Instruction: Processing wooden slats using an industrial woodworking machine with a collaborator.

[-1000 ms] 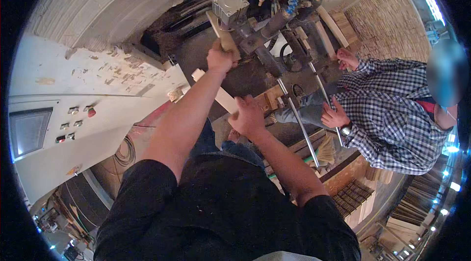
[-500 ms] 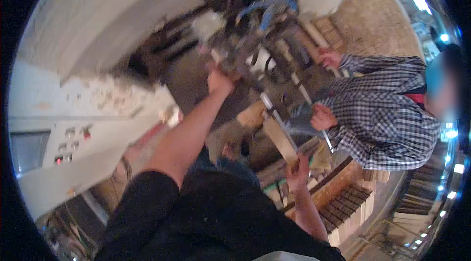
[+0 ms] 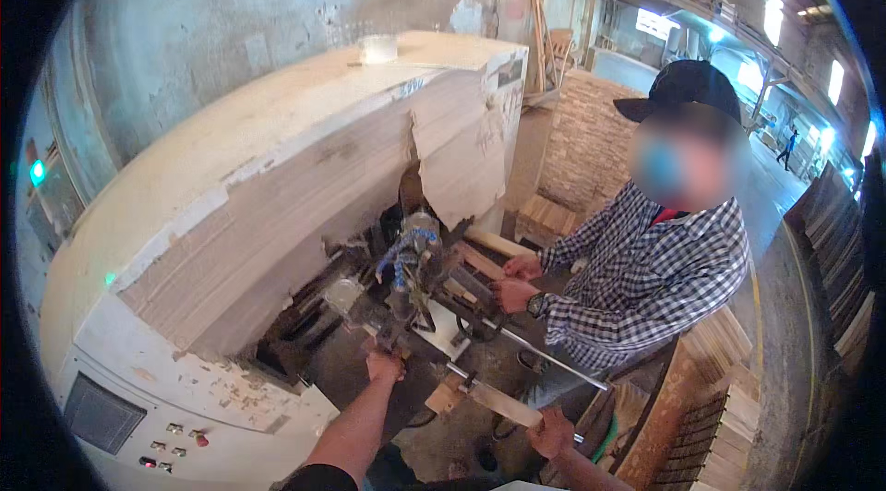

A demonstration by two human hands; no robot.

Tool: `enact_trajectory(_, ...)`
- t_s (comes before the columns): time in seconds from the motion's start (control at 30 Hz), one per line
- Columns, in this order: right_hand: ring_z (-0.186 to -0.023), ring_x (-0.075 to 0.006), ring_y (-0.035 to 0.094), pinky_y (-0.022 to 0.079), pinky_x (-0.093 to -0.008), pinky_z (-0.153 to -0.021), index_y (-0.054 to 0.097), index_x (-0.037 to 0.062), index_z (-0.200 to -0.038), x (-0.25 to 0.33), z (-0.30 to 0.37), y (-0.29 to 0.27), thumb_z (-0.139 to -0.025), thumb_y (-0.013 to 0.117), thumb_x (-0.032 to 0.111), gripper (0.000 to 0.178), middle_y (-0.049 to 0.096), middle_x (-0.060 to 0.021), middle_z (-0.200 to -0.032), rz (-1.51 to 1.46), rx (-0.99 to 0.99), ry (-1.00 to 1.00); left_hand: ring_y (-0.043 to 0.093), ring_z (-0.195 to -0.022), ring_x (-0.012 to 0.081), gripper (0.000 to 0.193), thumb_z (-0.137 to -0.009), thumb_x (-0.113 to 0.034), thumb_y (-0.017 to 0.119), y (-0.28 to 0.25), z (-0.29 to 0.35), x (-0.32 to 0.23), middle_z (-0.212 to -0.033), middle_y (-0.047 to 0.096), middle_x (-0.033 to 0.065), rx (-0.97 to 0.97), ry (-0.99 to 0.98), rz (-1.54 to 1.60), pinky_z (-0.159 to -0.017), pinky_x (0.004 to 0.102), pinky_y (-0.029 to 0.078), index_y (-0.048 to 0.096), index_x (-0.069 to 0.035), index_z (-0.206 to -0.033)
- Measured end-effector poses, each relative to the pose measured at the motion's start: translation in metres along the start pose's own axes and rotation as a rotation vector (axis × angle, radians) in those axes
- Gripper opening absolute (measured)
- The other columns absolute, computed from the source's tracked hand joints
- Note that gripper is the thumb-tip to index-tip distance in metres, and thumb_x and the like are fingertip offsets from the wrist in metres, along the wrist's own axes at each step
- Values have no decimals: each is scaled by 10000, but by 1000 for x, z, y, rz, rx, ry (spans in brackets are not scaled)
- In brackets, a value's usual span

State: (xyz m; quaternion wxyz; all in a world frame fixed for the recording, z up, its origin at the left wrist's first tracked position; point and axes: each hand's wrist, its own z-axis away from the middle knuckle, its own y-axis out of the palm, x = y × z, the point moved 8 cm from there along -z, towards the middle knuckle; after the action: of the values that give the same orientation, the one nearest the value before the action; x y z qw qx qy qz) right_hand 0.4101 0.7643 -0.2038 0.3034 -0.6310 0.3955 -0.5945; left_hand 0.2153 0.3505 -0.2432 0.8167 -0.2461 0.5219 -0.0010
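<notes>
Between the two hands, and closer to the right one, lies the pale wooden piece (image 3: 501, 405). Its long axis goes slantwise, from the right hand (image 3: 552, 434) forward and to the left, so its far end points roughly toward the machine's clamping part (image 3: 392, 334), where the left hand (image 3: 385, 365) is. The right hand is clearly the nearer one: its fingers are closed around the near end of the piece, while the left hand stays well apart from the far end.

The left hand is at the clamping part, with fingers bent (whether it grips something there, I cannot tell, because the fingers hide it). To the right of the left hand, near the far end of the piece, there is a smaller wooden block (image 3: 446, 397). Ahead of the right hand, a long metal rod (image 3: 554, 364) stretches out from the machine. Beyond the left hand stand the grey cylinder (image 3: 344, 295) and the blue coiled hose (image 3: 399, 256). Farther ahead of the right hand, on the other side of the rod, are the co-worker's hands (image 3: 514, 295), close together beside the machine.
</notes>
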Motion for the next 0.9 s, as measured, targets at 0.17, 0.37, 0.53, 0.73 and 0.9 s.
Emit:
enact_trajectory(0.17,-866,-389,650,546,-529,-723,624,116,-1082,-7,11,-2,-734,703,356,431,610,-141,-1017,0,-86,-58,686,-542,268,371,-887,-359,649,7,-4,32,-717,697,177,-99,47,-242,-543,398,582,629,7,-948)
enact_trajectory(0.37,-831,-373,665,559,-507,-707,639,124,-1076,-38,19,12,-739,707,374,425,626,-130,-968,66,-92,-53,729,-756,308,426,-871,-406,648,12,31,5,-880,718,201,-127,39,-337,-697,441,596,656,-59,-1117)
enact_trajectory(0.53,-803,-365,675,565,-504,-663,645,117,-1080,-37,32,8,-743,705,402,446,629,-149,-948,123,-30,-84,709,-936,354,507,-853,-454,649,14,48,16,-1015,709,203,-145,124,-314,-811,474,575,643,-67,-1181)
enact_trajectory(0.73,-794,-358,676,567,-506,-657,655,110,-1041,-31,42,0,-748,697,427,434,628,-150,-945,152,-85,-112,637,-1117,378,523,-880,-445,609,11,84,-4,-1212,638,225,-148,17,-447,-927,479,531,598,-78,-1252)
enact_trajectory(0.9,-808,-362,667,556,-506,-669,645,110,-1000,-47,37,16,-724,696,400,404,631,-150,-907,149,-88,-79,637,-1121,374,545,-912,-445,558,13,66,10,-1233,635,205,-83,80,-581,-917,467,532,553,-66,-1304)
